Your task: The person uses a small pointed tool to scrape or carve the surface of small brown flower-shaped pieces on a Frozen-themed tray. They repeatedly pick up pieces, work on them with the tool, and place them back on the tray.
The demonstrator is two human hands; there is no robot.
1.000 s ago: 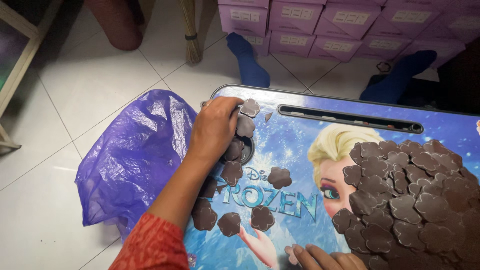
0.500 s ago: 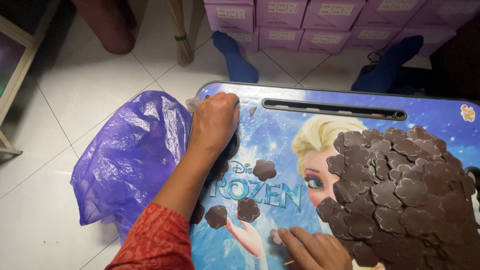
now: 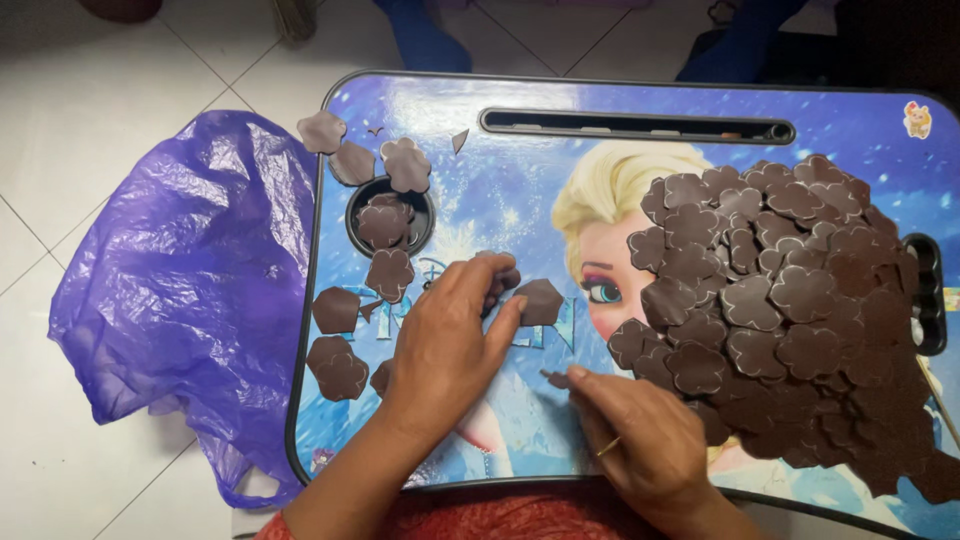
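Head view: left hand (image 3: pixel 450 335) moved from cup hole (image 3: pixel 390 215) to mid-tray.

Home w/ tiled floor (image 3: pixel 120 80), kid's lap desk (image 3: pixel 520 130), plastic bag (image 3: pixel 190 280).

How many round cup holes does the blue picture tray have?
1. The round black cup hole sits near the blue cartoon-printed lap tray's left edge, with a brown flower-shaped cutout lying inside. The brown pile could hide others.

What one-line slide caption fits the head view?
Left hand and right hand handle brown flower-shaped cutouts on a printed lap desk beside a purple plastic bag.
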